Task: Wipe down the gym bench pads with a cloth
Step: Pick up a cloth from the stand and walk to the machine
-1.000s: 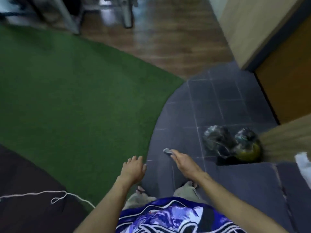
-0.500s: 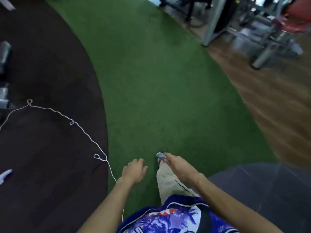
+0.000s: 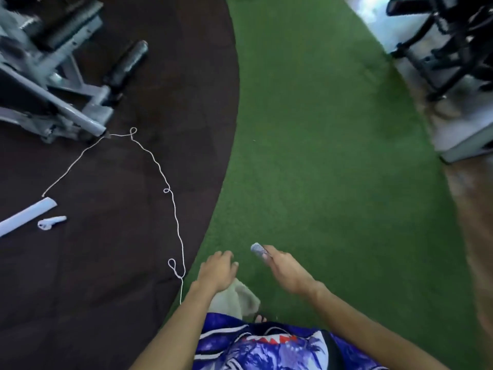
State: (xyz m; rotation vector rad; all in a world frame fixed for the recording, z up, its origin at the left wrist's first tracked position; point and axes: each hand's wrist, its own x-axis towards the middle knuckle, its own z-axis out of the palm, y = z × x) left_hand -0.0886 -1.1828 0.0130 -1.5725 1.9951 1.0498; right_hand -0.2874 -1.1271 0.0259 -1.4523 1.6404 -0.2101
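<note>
A gym bench (image 3: pixel 66 113) with a grey metal frame stands at the upper left on a dark mat. Its black roller pad (image 3: pixel 128 62) sticks out toward the middle, and another black pad (image 3: pixel 72 20) lies higher up. My right hand (image 3: pixel 288 273) is low in the middle, over the green turf, pinching a small grey item (image 3: pixel 258 249) that may be a folded cloth. My left hand (image 3: pixel 217 271) hangs beside it with loosely spread fingers and nothing in it. Both hands are far from the bench.
A thin white string (image 3: pixel 174 209) loops across the dark mat (image 3: pixel 106 263) from the bench foot toward my legs. A white tube (image 3: pixel 26 217) and a small white scrap (image 3: pixel 50 222) lie at the left. Green turf (image 3: pixel 320 156) runs ahead. A black machine (image 3: pixel 448 36) stands upper right.
The view has swung left, from the tiled floor across the turf to the dark mat and bench. Both hands keep their pose, and the right hand still pinches the grey item.
</note>
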